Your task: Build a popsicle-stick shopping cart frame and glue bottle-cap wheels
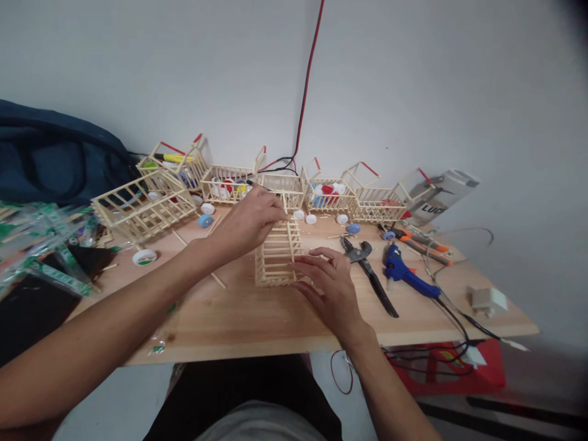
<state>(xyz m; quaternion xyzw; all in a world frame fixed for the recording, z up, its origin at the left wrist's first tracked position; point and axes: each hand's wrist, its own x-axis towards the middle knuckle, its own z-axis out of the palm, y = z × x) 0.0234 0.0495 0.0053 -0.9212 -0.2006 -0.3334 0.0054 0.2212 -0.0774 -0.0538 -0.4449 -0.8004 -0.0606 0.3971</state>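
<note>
A: Pale wall (pixel 184 73) behind, wooden table (pixel 229 334) below. Open room?
B: Bare wood between stick basket (pixel 277 258) and near edge.
A: Its lie?
B: Mid-table, long axis pointing away from the person. Left hand (pixel 250 222): fingers bent together at far end, grip unclear. Right hand (pixel 331 283): fingers parted, tips at its right side.
A: Obstacles?
B: Stick carts (pixel 379 212) behind; pliers (pixel 373 278), glue gun (pixel 408 271) rightward.

- Blue bag (pixel 55 153): is slumping at the left end of the wooden table (pixel 220 334).
- Bottle (pixel 452 184) (its lettering beginning "LUC"): is sitting at the table's far right.
- Red-and-black cable (pixel 305 92): is hanging behind the table.
- White adapter (pixel 489 301): is resting near the table's right edge.
</note>
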